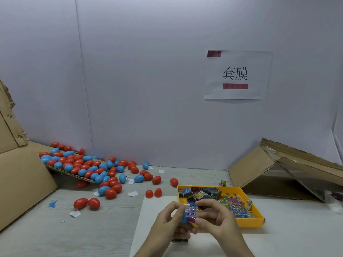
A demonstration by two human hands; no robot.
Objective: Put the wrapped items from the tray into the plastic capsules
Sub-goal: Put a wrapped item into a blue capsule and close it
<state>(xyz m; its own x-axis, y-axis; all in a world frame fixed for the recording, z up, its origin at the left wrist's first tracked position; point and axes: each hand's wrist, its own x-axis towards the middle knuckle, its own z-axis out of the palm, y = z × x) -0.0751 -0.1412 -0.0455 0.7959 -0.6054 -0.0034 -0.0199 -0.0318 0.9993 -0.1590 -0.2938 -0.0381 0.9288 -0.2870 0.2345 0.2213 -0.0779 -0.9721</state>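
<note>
Head view, from the fingers out: what do they hold? asks the first.

The second answers: the fingers (204,203) of the right hand (218,220) curl in and pinch a wrapped item (191,213) with a barcode label. Those of the left hand (168,218) curl round a blue capsule (183,219), mostly hidden, which touches the item's underside. Both are held over a white sheet (152,210), just beside the near corner of the yellow tray (259,219).

And the step?

Seating the item in the capsule, the second judges. The wrap looks wider than the opening, so its loose corners should be folded inward and the item pressed straight down with the thumb. The left grip needs to be firm, as the smooth shell may slip, and no wrap should catch in the seam.

Farther out?

More wrapped items fill the tray. Red and blue capsules (83,166) spill across the bench (111,229) at the left, well apart from the hands.
</note>
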